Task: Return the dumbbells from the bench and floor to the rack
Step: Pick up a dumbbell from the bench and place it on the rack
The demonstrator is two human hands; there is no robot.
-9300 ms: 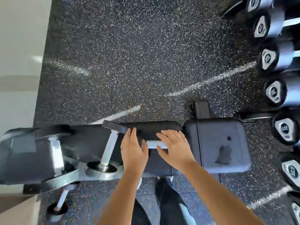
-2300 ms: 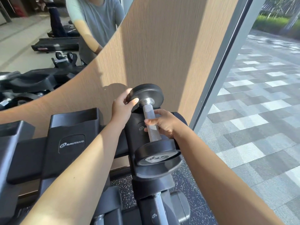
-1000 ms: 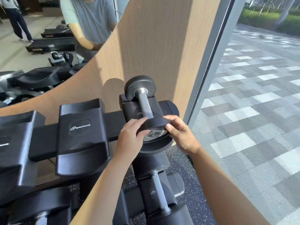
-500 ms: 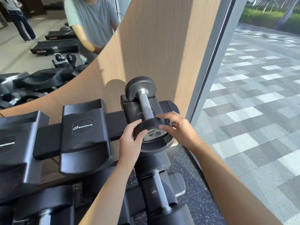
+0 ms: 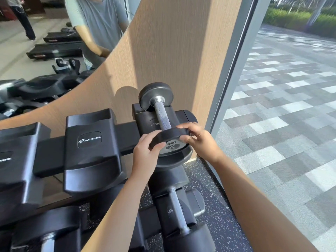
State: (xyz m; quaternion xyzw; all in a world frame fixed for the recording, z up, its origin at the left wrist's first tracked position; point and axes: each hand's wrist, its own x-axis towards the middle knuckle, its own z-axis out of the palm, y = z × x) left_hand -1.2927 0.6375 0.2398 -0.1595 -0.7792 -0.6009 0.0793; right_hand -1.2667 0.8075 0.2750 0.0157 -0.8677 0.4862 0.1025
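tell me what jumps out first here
The left hand and right hand grip the near head of a dumbbell lying in the top right cradle of the rack. A mirror at upper left and a bright window on the right frame them.

Place was gym. Black rack (image 5: 91,157) with NAUTILUS name ran across lower left, dumbbell (image 5: 161,115) lay in its right-end holder. Bottom middle, lower dumbbell (image 5: 177,220) sat too. Upper left, mirror (image 5: 14,57) showed treadmills (image 5: 54,50). Speckled rubber floor (image 5: 218,206) at bottom. Big window (image 5: 291,106) filled right side.
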